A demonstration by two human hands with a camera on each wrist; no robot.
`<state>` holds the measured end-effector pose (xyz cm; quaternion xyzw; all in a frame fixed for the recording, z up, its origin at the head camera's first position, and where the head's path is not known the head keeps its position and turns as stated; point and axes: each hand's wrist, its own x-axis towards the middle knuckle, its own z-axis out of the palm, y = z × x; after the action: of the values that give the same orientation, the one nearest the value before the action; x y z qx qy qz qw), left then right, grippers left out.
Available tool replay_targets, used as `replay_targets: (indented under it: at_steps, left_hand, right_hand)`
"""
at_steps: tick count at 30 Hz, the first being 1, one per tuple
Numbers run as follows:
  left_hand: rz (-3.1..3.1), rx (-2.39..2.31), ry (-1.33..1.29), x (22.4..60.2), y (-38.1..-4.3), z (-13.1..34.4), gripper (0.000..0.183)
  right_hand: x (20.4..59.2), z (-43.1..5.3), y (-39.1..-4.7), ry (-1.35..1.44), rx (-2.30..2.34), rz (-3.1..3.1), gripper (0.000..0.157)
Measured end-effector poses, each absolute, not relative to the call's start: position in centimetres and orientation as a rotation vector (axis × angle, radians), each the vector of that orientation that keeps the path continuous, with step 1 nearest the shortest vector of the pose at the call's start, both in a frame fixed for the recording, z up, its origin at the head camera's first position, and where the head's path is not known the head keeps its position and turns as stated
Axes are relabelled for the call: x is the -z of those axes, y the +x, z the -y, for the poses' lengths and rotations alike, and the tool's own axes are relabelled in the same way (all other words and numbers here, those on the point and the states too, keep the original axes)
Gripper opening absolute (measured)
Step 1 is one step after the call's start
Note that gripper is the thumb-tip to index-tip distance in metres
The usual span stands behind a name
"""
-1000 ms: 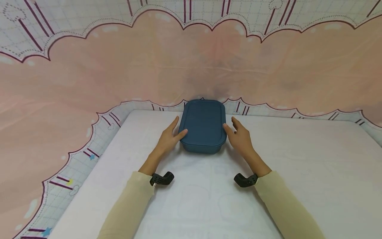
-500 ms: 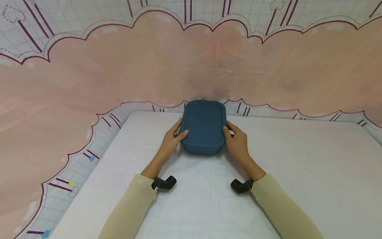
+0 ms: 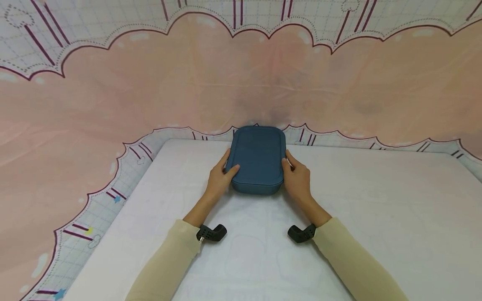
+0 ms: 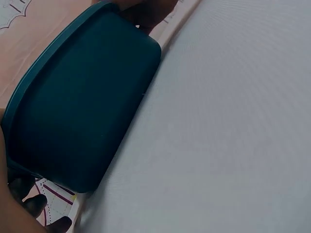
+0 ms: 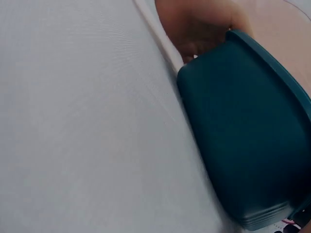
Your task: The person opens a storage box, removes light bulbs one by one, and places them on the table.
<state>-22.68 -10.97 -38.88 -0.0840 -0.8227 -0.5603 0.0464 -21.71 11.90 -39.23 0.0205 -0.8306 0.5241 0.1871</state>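
Note:
A dark blue lidded lunch box (image 3: 257, 155), rectangular with rounded corners, sits at the table's far edge in the head view. My left hand (image 3: 219, 174) grips its left side, thumb over the lid's rim and fingers along the wall. On the opposite side my right hand (image 3: 296, 175) holds it likewise, its thumb against the lid's edge. The left wrist view shows the smooth front wall of the lunch box (image 4: 82, 104), its base at or very near the tabletop. In the right wrist view the lunch box (image 5: 243, 131) hides most of the right hand's fingers.
A white table (image 3: 260, 251) spreads out in front of the lunch box and to both sides. Behind it hangs a peach and white patterned cloth (image 3: 180, 88). Black bands (image 3: 212, 233) are worn on both wrists, below pale sleeves (image 3: 165, 259).
Both hands have closed in on the lunch box; the right fingers, apart from its side one second ago, now hold it. The box has barely moved.

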Motion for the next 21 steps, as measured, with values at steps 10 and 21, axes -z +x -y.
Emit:
replay_targets:
  at_steps: [10, 21]
  left_hand:
    - [2.501, 1.645, -0.297, 38.9, -22.8, 10.9, 0.07]
    - [2.435, 1.596, -0.299, 37.9, -22.6, 10.4, 0.063]
  right_hand:
    - [39.2, -11.7, -21.9, 0.082, -1.485, 2.259, 0.041]
    - [38.6, -11.4, -21.9, 0.009, -1.451, 2.181, 0.041]
